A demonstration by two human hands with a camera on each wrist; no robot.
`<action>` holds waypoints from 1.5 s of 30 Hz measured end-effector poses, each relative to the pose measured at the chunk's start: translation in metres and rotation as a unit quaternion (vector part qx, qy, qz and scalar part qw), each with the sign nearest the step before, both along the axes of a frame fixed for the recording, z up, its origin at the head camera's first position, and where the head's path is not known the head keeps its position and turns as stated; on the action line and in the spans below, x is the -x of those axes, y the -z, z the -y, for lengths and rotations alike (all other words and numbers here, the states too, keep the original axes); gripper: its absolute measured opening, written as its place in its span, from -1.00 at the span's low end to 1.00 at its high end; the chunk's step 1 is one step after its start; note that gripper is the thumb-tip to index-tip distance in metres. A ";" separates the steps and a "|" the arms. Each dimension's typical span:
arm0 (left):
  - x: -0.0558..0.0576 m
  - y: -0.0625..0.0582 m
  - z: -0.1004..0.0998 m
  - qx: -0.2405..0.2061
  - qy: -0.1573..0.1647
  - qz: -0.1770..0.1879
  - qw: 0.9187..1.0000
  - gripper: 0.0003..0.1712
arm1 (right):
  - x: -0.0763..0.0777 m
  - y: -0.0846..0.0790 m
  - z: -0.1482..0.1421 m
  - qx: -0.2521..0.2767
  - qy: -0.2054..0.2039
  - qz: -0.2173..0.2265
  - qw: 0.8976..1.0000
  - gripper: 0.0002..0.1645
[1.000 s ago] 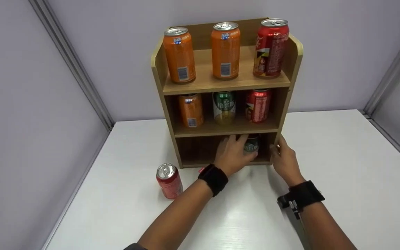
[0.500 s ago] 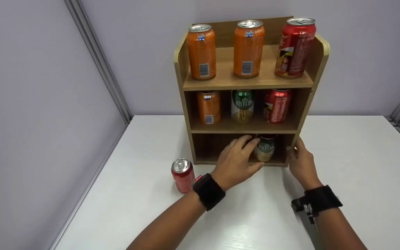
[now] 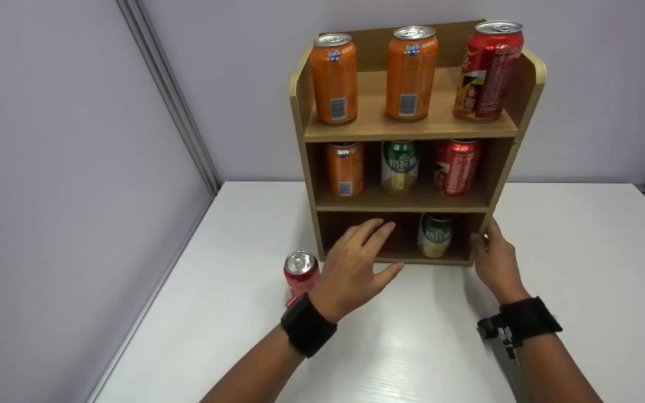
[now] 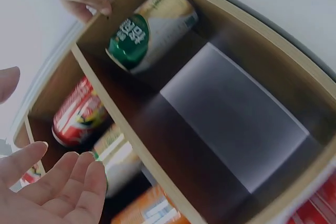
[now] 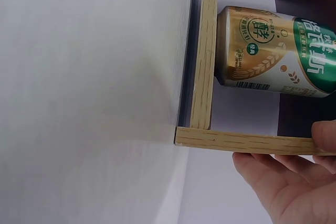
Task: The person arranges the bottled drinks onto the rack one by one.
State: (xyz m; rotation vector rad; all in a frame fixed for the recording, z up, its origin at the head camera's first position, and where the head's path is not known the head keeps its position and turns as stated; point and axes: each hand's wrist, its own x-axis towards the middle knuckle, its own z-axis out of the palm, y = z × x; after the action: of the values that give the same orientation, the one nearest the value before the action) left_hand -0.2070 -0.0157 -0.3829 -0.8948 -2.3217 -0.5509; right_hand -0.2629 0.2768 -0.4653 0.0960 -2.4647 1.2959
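A green, white and gold can (image 3: pixel 435 236) stands upright at the right of the bottom compartment of a wooden shelf (image 3: pixel 412 134). My left hand (image 3: pixel 350 274) hovers before that compartment, fingers spread and holding nothing, apart from the can. In the left wrist view its fingers (image 4: pixel 58 187) are extended. With thumb inside and fingers outside, my right hand (image 3: pixel 499 263) grips the shelf's right side panel low down; the right wrist view shows the thumb (image 5: pixel 324 136) at the panel's edge. A red can (image 3: pixel 301 272) stands on the table, partly behind my left hand and wristband.
On the top tier stand two orange cans (image 3: pixel 334 78) (image 3: pixel 411 73) and a red can (image 3: pixel 489 70). The middle tier holds an orange can (image 3: pixel 345 170), a green can (image 3: pixel 400 166) and a red can (image 3: pixel 458 168). A grey wall rises to the left of the white table (image 3: pixel 580 268).
My left hand has let go of the green can and drawn back to the left, leaving it on the bottom tier. The right hand keeps its grip on the panel. The head view has shifted.
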 end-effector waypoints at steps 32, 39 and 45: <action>-0.009 0.064 0.110 -0.008 -0.181 0.047 0.982 -0.11 | -0.001 0.000 -0.001 0.004 0.003 0.004 1.000 -0.41; -0.007 0.067 0.107 -0.039 -0.178 0.103 0.978 -0.07 | -0.001 -0.002 0.000 0.010 0.000 0.004 1.000 -0.40; -0.004 0.069 0.101 -0.072 -0.169 0.119 0.976 -0.13 | -0.001 0.001 0.001 0.012 -0.002 0.006 1.000 -0.43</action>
State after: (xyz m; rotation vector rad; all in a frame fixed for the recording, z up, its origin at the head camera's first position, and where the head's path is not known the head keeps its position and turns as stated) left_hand -0.2031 -0.1170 -0.4520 -0.3682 -2.5359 -0.6960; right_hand -0.2622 0.2762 -0.4663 0.0880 -2.4596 1.3304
